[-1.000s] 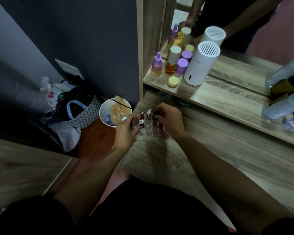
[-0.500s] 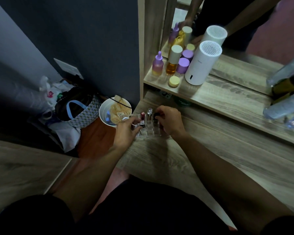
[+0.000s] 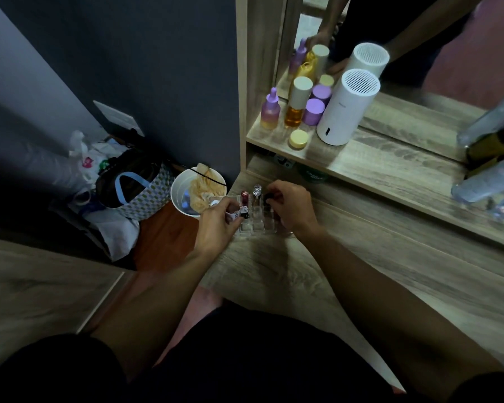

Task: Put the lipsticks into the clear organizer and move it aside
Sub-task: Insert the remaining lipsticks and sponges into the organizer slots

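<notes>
The clear organizer point(image 3: 258, 225) sits on the wooden desk near its far left corner, between my two hands. A red-capped lipstick point(image 3: 244, 197) and a silver-capped lipstick point(image 3: 256, 191) stand upright in its back slots. My left hand point(image 3: 216, 225) pinches a small silver and black lipstick point(image 3: 243, 212) at the organizer's left side. My right hand point(image 3: 291, 207) grips a dark lipstick point(image 3: 269, 196) over the organizer's right slots. The light is dim and the slots are hard to tell apart.
A shelf point(image 3: 361, 167) above the desk carries purple and amber bottles point(image 3: 296, 106) and a white cylinder device point(image 3: 345, 109) before a mirror. A white bin point(image 3: 178, 196) and a bag point(image 3: 140, 190) stand on the floor left of the desk. Bottles point(image 3: 489, 178) lie at right.
My left hand has shifted slightly right and down with the small lipstick toward the organizer's left slots. My right hand stays at the organizer's right side.
</notes>
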